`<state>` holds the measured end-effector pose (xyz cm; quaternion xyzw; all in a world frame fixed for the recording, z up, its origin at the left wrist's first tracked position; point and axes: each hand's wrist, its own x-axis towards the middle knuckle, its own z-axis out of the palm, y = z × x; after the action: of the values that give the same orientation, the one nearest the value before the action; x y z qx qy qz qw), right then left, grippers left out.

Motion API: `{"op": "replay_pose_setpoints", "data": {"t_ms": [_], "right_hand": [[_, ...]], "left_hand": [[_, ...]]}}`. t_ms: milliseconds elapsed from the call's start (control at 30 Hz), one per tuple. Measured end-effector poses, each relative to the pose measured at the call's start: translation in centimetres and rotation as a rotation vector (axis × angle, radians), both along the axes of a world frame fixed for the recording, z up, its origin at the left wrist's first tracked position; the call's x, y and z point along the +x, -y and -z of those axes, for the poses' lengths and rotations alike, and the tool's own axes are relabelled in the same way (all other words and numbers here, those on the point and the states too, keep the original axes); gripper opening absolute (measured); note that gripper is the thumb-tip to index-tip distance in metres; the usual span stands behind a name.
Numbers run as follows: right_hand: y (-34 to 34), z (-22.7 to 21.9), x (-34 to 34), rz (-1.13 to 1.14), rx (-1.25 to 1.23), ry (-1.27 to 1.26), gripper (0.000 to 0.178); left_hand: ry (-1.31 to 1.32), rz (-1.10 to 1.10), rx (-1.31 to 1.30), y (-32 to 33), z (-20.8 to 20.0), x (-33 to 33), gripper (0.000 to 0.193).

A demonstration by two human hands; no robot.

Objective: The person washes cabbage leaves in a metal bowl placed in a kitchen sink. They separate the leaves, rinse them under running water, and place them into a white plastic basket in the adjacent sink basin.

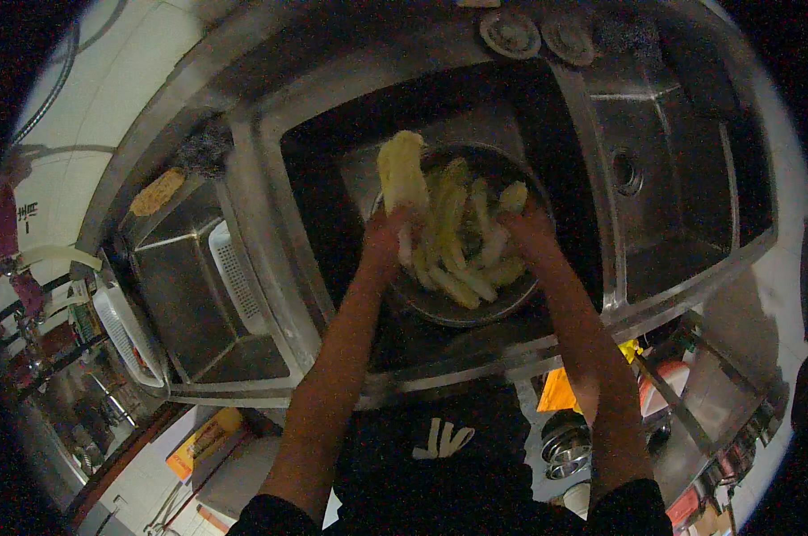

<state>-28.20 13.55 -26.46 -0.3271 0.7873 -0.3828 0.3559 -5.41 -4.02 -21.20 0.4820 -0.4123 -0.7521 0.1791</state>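
Your left hand [390, 230] is closed around the lower part of a thick, pale yellow vegetable [400, 165], with the fingers curled in and the top end standing clear above the grip, near the left edge of the round bowl [462, 322]. Your right hand [529, 230] is at the opposite side of the bowl, against the vegetable pieces [453, 228]; one short chunk [513, 196] shows just beyond its fingers, but blur and dim light hide how far they are bent, so whether they grip it cannot be told. The pieces, long and pale yellow to whitish, lie heaped across one another inside the bowl, between your two hands. The bowl sits in the middle sink [484, 125]. In the left sink [203, 357], a white perforated basket [234, 277] leans by the right wall, and a yellow sponge [158, 192] lies on the ledge behind, beside a dark scouring pad [205, 152]. The right sink [676, 214] shows its round drain [625, 172]. Two round strainers [511, 34] lie side by side on the back ledge.
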Motion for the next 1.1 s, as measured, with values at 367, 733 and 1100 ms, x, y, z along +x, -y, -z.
{"op": "replay_pose_setpoints", "data": {"t_ms": [367, 733, 1100], "right_hand": [[-2.9, 0.7, 3.0, 0.174, -0.071, 0.125, 0.047], [2.6, 3.5, 5.3, 0.03, 0.427, -0.478, 0.043], [2.1, -3.9, 8.2, 0.139, 0.302, -0.17, 0.057]], "left_hand": [[0.114, -0.033, 0.061, -1.6, 3.2, 0.8, 0.041], [0.673, 0.696, -1.064, -7.1, 22.8, -0.2, 0.038], [0.291, -0.022, -0.051, -6.1, 15.0, -0.4, 0.052]]}}
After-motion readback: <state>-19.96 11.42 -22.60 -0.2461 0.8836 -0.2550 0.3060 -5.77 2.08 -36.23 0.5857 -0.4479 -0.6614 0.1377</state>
